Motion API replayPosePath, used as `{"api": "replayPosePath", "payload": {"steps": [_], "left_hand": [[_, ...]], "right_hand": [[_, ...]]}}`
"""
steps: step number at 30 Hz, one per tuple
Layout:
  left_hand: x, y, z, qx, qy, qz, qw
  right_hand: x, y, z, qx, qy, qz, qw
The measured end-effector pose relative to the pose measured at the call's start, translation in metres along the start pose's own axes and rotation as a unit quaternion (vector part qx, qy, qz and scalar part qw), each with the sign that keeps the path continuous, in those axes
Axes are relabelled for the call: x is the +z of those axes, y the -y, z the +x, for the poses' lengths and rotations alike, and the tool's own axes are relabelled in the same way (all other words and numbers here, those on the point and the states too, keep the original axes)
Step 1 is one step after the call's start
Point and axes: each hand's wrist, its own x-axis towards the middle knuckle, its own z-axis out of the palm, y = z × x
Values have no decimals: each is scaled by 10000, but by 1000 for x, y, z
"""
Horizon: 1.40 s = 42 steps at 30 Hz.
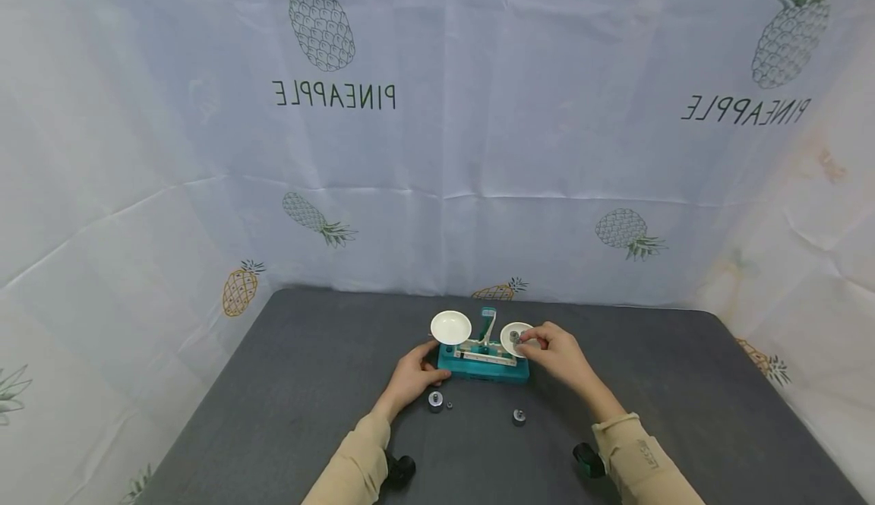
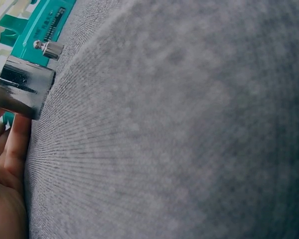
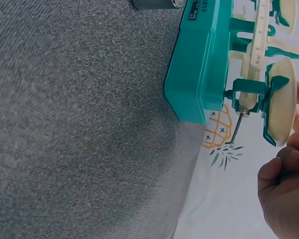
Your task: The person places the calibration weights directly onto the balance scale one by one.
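Observation:
A balance scale [image 1: 482,367] with a teal base and two cream pans stands on the dark table. My left hand [image 1: 410,376] holds the left end of its base, thumb at the front corner and fingers around the side. Over the right pan [image 1: 506,332] is my right hand [image 1: 555,349], its fingertips pinching a small metal weight [image 1: 515,336] at the pan. In the right wrist view the pan [image 3: 283,99] hides the fingertips and the weight. The left pan [image 1: 451,327] holds nothing visible.
In front of the base stand a large metal weight [image 1: 435,401], a tiny weight [image 1: 450,405] beside it, and another weight [image 1: 519,417] farther right. A pineapple-print cloth [image 1: 444,239] hangs behind the table [image 1: 307,368].

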Motion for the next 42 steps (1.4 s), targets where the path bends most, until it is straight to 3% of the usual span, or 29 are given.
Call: {"api": "replayPosePath", "payload": {"steps": [20, 31, 42], "left_hand": [[0, -2, -1, -23, 55, -14, 10000], [-3, -5, -2, -26, 51, 5, 10000], [-3, -5, -1, 92, 81, 73, 9999]], "right_hand": [[-2, 3, 3, 169, 146, -20, 9997], [-7, 3, -9, -181, -359, 366, 9985], [-7, 2, -42, -893, -620, 760, 9912]]}}
